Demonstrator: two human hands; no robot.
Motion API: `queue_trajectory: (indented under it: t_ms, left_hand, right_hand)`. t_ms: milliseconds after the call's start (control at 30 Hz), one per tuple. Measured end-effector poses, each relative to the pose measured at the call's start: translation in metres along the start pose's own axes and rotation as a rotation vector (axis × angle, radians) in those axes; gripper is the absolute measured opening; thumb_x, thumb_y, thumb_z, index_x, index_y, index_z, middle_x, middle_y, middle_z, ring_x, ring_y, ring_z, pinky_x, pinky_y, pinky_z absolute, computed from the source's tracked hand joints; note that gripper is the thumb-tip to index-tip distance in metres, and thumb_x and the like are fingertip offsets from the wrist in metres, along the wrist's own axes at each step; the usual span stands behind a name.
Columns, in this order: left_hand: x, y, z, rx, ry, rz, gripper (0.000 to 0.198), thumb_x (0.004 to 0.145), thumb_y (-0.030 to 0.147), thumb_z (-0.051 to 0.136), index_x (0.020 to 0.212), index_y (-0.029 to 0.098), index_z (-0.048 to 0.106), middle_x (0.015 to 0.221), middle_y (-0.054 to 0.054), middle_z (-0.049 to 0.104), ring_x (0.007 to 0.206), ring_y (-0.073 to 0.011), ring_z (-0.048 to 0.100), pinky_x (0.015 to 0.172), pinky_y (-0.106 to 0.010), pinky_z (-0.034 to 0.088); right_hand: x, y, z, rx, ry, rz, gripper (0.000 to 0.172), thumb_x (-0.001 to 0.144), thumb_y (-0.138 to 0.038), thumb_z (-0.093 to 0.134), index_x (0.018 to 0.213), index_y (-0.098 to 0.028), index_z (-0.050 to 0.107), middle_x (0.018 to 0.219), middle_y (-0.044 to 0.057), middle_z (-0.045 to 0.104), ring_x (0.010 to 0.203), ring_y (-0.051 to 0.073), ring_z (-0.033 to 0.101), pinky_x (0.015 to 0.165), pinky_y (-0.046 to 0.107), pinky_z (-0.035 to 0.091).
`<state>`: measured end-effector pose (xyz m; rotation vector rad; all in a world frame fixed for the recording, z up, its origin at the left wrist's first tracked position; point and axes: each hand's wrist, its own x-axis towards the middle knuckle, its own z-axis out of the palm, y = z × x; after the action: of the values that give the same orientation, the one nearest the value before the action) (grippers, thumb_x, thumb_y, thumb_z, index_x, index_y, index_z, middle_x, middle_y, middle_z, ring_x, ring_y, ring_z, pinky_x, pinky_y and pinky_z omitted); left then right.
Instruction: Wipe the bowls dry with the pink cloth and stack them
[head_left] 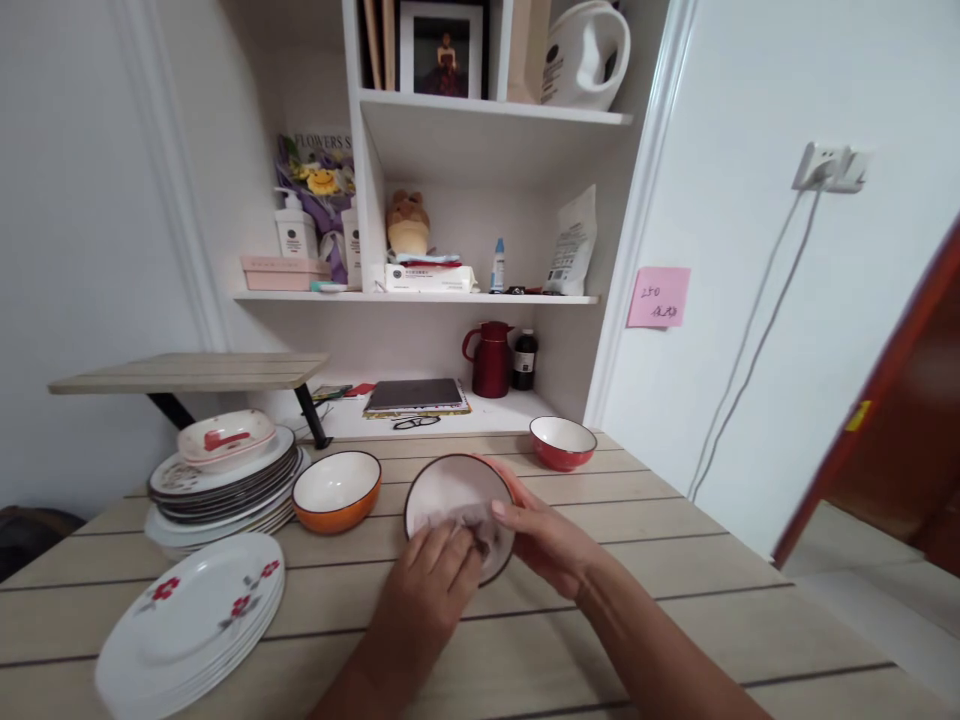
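Observation:
A bowl (442, 490) with a white inside and dark rim is tilted toward me above the wooden table. My right hand (544, 540) grips its right side, thumb over the rim and fingers behind the wall. Inside the bowl, the bent fingers of my left hand (435, 575) press against the inner surface. Something pale and crumpled shows by those fingertips, too blurred to name. Left of the held bowl stands an orange bowl (337, 510); beyond it to the right is a red bowl (562, 458).
Flowered plates (202, 610) are stacked at the front left. Behind them, more stacked plates (225, 490) carry a patterned dish (226, 438). A small raised shelf (195, 370) stands at the back left. Glasses (416, 423), a laptop (416, 393) and a red jug (491, 360) lie beyond the table.

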<state>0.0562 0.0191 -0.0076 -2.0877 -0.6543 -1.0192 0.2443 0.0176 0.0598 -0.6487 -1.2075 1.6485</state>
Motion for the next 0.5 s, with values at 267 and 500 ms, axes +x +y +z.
queue_trajectory:
  t_ms: [267, 500]
  left_hand:
    - [0.001, 0.001, 0.001, 0.062, 0.036, -0.133, 0.039, 0.104, 0.016, 0.028, 0.117, 0.015, 0.066, 0.111, -0.007, 0.073, 0.105, -0.0209, 0.063, 0.088, -0.037, 0.049]
    - [-0.003, 0.004, 0.012, -0.066, -0.148, -0.072, 0.031, 0.102, 0.016, 0.038, 0.119, 0.021, 0.063, 0.113, -0.005, 0.07, 0.103, -0.0187, 0.063, 0.089, -0.036, 0.05]
  right_hand:
    - [0.015, 0.05, 0.041, 0.191, 0.196, -0.159, 0.067, 0.075, -0.037, 0.08, 0.136, -0.031, 0.053, 0.116, 0.005, 0.07, 0.115, 0.026, 0.06, 0.108, 0.04, 0.039]
    - [0.018, 0.027, 0.012, -0.018, 0.18, -0.06, 0.051, 0.078, -0.048, 0.076, 0.123, -0.029, 0.063, 0.106, 0.003, 0.073, 0.099, 0.025, 0.064, 0.091, 0.036, 0.045]
